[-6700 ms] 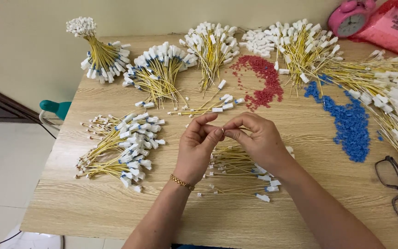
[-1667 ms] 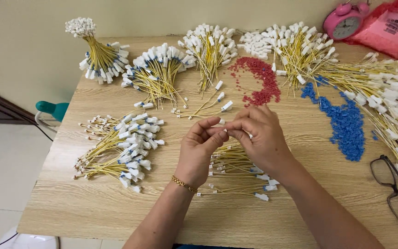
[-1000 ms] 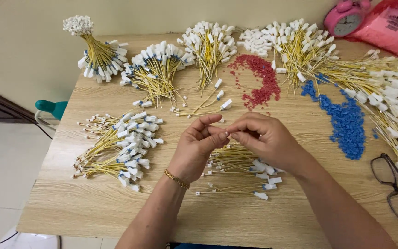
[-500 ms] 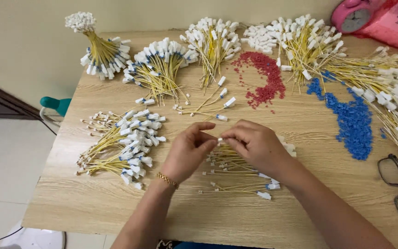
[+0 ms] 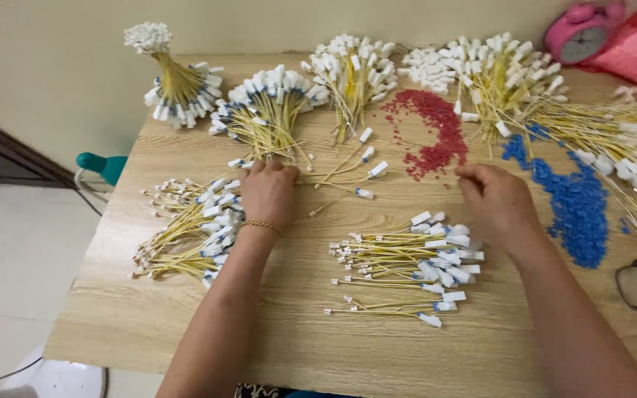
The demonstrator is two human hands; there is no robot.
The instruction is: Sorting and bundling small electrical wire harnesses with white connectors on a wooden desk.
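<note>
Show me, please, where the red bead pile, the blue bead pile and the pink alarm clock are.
red bead pile (image 5: 436, 136): head view, middle of the pile's dense right side.
blue bead pile (image 5: 580, 214): head view, centre of the widest part.
pink alarm clock (image 5: 580, 37): head view, on its dial.

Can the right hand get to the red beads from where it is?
Probably yes. The right hand lies on the table just below the red beads, fingers pointing toward them. Only bare wood shows between them, with nothing in the way.

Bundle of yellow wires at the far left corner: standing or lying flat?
Standing. The bundle rises on its splayed lower connectors, yellow wires gathered upward, a white connector cluster on top.
</note>
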